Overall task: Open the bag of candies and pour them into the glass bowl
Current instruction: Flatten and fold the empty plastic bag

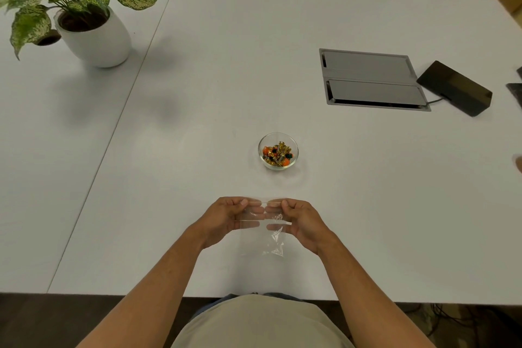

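Beige garment [262, 322], worn by the person, is seen at the bottom edge, nearest the camera, with two bare forearms extended from either side of it over the table [197, 110].

Item 1. Clear plastic bag [264, 230]: transparent, apparently emptied, crinkled at its lower right corner. It is held up above the near part of the table, between the two hands, its top strip stretched between them.

Item 2. Left hand [226, 219]: fingers curled, thumb and fingertips closed in a pinch on the bag's upper left edge.

Item 3. Right hand [299, 220]: fingers curled likewise, the bag's upper right edge pinched between thumb and fingertips. The two hands are set close together, knuckles almost meeting.

Item 4. Glass bowl [278, 151]: small, round, clear, placed upright on the table beyond the hands, near the centre.

Item 5. Candies [278, 153]: gold-wrapped, orange and dark green pieces, heaped inside the glass bowl.

Item 6. Potted plant [84, 17]: speckled green leaves in a white pot, placed at the far left, well apart from the bowl.

Item 7. Grey cable hatch [372, 79]: two-flap, set flush into the tabletop at the far right.

Item 8. Black box [454, 87]: placed just right of the hatch, a cable attached at its near side.
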Tool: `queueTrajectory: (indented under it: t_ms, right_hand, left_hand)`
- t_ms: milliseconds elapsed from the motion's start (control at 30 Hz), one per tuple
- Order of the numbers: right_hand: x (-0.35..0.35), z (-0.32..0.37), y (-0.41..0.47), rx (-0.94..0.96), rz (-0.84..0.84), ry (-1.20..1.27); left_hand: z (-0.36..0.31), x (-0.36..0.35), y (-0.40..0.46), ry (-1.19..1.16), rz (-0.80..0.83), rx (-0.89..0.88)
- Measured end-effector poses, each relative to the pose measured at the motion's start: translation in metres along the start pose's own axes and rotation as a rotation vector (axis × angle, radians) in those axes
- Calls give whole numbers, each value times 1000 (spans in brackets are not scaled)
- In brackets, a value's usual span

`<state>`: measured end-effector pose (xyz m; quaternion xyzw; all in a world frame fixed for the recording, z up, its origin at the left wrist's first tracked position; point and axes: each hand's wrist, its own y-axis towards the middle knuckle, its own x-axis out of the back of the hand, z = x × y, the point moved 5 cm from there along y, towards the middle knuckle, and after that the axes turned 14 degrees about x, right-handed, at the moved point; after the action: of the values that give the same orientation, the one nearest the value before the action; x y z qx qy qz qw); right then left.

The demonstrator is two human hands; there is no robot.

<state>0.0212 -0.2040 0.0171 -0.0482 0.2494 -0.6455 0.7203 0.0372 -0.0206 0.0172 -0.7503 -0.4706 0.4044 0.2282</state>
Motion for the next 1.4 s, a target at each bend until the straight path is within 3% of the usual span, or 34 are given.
queueTrajectory:
  t_ms: [300, 500, 800, 1000, 1167, 1267, 1400]
  right_hand:
    - [14, -12, 9, -45, -101, -103]
    - [22, -19, 21, -34, -256, -147]
    - [50, -32, 39, -19, -476, -298]
    - [60, -35, 46, -12, -431, -496]
    - [75, -28, 47, 44, -546, -567]
    - [75, -13, 59, 112, -585, -455]
    - [72, 8, 86, 143, -579, -239]
  left_hand:
    - [7, 16, 10, -3, -351, -49]
    - [10, 24, 22, -39, -521, -34]
    - [11, 27, 53, 53, -592, 41]
    - [9, 26, 67, 232, -673, 41]
    - [-15, 21, 67, 658, -819, 8]
    - [-33, 23, 65, 621, -888, -108]
    - [-54, 24, 77, 343, -766, -139]
